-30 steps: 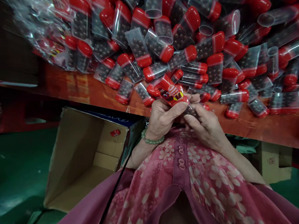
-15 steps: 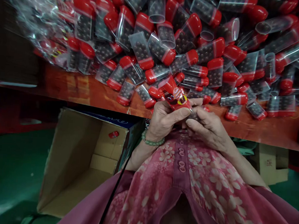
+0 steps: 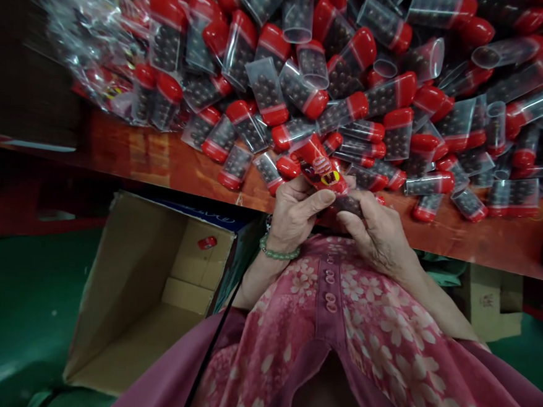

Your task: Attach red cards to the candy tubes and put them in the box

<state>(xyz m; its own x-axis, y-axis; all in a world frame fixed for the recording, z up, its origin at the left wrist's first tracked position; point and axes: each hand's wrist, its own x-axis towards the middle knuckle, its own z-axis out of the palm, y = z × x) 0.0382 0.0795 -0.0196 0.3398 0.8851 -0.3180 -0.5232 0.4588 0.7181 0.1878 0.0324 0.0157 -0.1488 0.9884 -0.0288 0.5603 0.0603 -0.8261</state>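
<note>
My left hand (image 3: 293, 217), with a green bead bracelet on the wrist, grips a red printed wrapper sleeve (image 3: 318, 160) between thumb and fingers. The sleeve tilts up to the left and has a yellow patch near its lower end. Just below that end, my right hand (image 3: 376, 226) pinches a clear tube of dark balls (image 3: 348, 204), mostly hidden by the fingers. Whether the tube sits inside the sleeve, I cannot tell. Both hands are close together at the table's front edge. Beyond them lies a heap of red-capped clear tubes (image 3: 265, 88) filled with dark balls.
Shiny clear and red wrappers (image 3: 111, 37) are piled at the left of the orange-brown table (image 3: 131, 150). Below its edge stands an open cardboard box (image 3: 120, 298), with a small red piece (image 3: 207, 243) inside. Another carton (image 3: 488, 302) is under the table at right.
My view has shifted slightly, so the heap appears a little to the right. My fingers have moved a little around the tube, while both hands keep their hold.
</note>
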